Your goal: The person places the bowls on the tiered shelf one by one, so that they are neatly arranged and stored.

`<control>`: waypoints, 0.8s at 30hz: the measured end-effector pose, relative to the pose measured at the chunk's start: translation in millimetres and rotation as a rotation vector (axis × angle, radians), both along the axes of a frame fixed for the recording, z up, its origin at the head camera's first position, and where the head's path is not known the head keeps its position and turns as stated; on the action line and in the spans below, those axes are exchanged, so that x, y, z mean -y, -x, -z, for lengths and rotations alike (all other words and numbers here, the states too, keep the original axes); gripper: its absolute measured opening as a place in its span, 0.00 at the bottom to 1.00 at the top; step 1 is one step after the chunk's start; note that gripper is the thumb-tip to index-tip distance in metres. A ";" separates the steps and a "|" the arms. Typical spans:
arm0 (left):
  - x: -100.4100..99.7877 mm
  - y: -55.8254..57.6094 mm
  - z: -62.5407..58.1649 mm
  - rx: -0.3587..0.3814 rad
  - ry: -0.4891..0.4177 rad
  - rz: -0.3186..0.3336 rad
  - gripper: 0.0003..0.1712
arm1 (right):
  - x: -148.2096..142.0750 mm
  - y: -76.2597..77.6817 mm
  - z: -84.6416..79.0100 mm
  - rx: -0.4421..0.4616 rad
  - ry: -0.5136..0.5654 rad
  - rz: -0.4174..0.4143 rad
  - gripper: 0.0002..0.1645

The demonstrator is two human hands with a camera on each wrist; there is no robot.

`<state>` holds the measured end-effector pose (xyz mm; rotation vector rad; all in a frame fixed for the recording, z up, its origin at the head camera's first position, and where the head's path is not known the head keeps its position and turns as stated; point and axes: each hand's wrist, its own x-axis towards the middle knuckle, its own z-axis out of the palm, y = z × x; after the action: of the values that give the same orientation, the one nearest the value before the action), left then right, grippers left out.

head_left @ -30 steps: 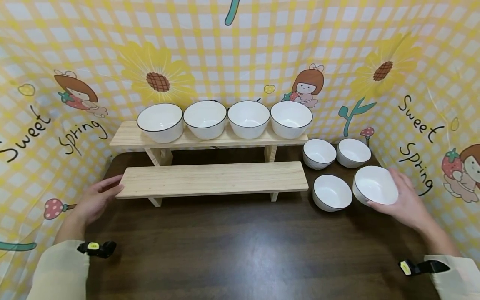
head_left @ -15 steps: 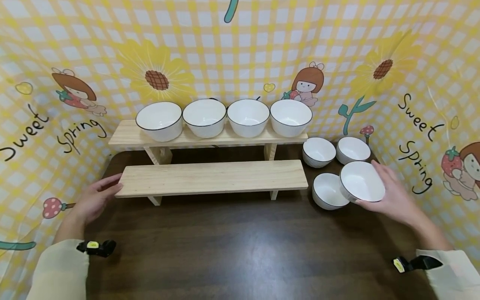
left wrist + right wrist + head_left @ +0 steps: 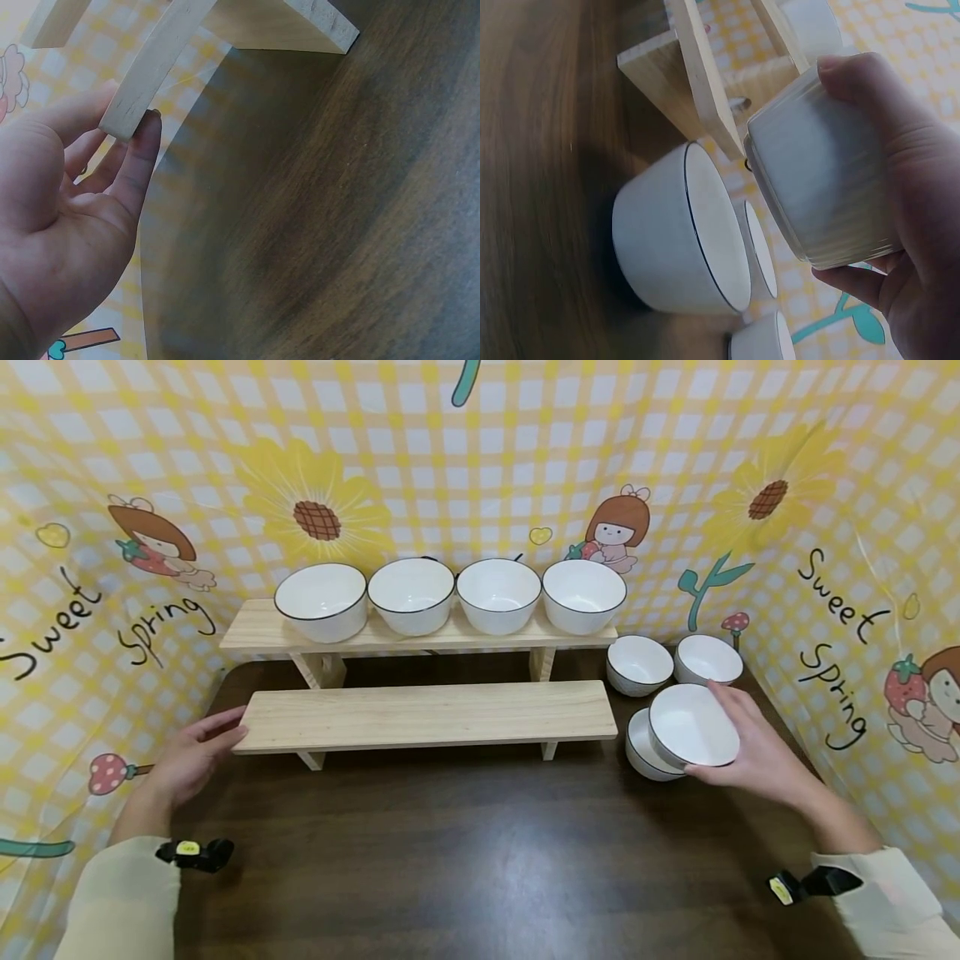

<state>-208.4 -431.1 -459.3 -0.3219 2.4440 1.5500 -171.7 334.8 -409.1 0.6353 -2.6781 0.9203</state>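
My right hand (image 3: 757,756) grips a white bowl (image 3: 693,725) with a thin dark rim, thumb on the near side and fingers around the far side. In the right wrist view this bowl (image 3: 825,165) is clear of the table and tilted, above another white bowl (image 3: 679,229). From the head view it partly covers that lower bowl (image 3: 645,760). At the left, my left hand (image 3: 187,758) pinches the end of the lower wooden shelf board (image 3: 427,717). The left wrist view shows its thumb and fingers on opposite faces of the board (image 3: 154,75).
Several larger white bowls (image 3: 498,597) stand in a row on the upper shelf board (image 3: 251,627). Two small bowls, one nearer the shelf (image 3: 639,667) and one farther right (image 3: 707,660), sit on the dark table (image 3: 465,860). Checked cloth (image 3: 480,460) surrounds the table at the back and sides.
My right hand has carried the bowl leftward, from beside the front small bowl to over it. The left hand stays at the lower board's end.
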 end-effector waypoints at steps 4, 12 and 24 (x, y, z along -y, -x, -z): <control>-0.3 -0.1 -0.1 -0.008 -0.005 -0.001 0.47 | 8.7 1.4 -0.4 -0.005 -0.013 -0.032 0.75; -1.9 -1.0 -2.9 -0.002 -0.009 0.004 0.47 | 29.7 5.4 -3.0 0.055 -0.051 -0.039 0.73; -3.7 -3.4 -2.2 -0.023 -0.054 -0.007 0.45 | 57.1 13.3 -3.3 0.002 -0.072 -0.150 0.73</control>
<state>-205.1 -427.4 -457.0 -0.3057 2.4159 1.6277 -185.1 277.7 -405.8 0.8615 -2.7054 0.8638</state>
